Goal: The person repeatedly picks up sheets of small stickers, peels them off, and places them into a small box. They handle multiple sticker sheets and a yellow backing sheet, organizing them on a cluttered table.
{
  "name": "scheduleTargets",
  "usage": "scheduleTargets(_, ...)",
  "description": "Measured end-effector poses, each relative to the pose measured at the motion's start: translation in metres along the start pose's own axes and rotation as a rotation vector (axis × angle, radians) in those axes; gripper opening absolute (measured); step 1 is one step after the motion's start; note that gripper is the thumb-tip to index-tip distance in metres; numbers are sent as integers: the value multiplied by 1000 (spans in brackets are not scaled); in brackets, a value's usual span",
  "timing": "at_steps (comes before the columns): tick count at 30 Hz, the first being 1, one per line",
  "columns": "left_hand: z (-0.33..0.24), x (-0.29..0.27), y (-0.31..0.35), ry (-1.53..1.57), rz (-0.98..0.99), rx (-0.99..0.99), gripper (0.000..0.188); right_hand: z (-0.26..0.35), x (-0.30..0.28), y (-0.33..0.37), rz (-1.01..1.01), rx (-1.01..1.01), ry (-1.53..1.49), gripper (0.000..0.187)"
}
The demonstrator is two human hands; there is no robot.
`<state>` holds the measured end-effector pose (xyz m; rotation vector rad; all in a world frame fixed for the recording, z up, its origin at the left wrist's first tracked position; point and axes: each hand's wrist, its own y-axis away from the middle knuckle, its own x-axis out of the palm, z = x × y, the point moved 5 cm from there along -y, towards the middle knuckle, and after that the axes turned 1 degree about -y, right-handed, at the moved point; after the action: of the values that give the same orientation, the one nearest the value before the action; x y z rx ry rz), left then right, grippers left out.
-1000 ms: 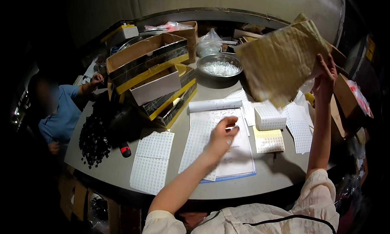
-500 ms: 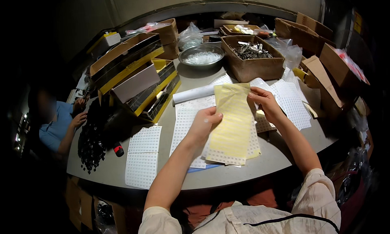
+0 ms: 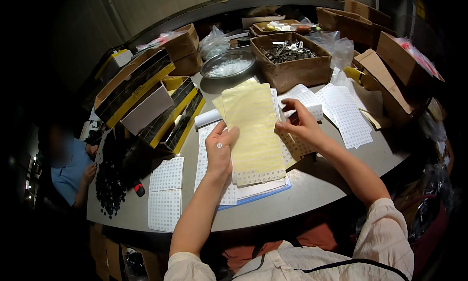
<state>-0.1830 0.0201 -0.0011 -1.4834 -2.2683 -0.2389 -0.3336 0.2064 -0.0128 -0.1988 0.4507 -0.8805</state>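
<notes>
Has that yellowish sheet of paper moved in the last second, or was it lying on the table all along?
Yes. The yellowish sheet was held up at the right, above the metal bowl; it has come down onto the white sheets, nearer than the bowl, between both hands.

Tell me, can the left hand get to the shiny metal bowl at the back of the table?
Probably yes. The left hand rests on the yellow sheet, and the metal bowl sits straight beyond it with only the paper roll lying low between them. It would need a long stretch forward.
</notes>
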Motion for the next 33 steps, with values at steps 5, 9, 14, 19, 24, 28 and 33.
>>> scheduleTargets(5, 2, 0, 0, -53, -1, 68, 43, 14, 7, 9, 28, 37, 116, 50)
scheduleTargets(9, 7, -3, 0, -105, -18, 83, 41, 10, 10, 9, 31, 81, -18, 35)
scheduleTargets(14, 16, -17, -10, -72, -45, 49, 36, -14, -3, -4, 40, 48, -398, 22)
scheduleTargets(19, 16, -18, -10, -102, -29, -12, 44, -21, -36, -16, -156, 294, -629, 13)
scheduleTargets(24, 25, -27, -15, -150, -12, -49, 54, -31, -29, -14, -27, 484, -694, 25)
scheduleTargets(28, 22, -26, -12, -110, -37, -44, 53, -30, -14, -10, 96, 509, -621, 28)
scheduleTargets(33, 5, -23, -10, -81, -59, 8, 48, -25, -6, -8, 176, 535, -610, 32)
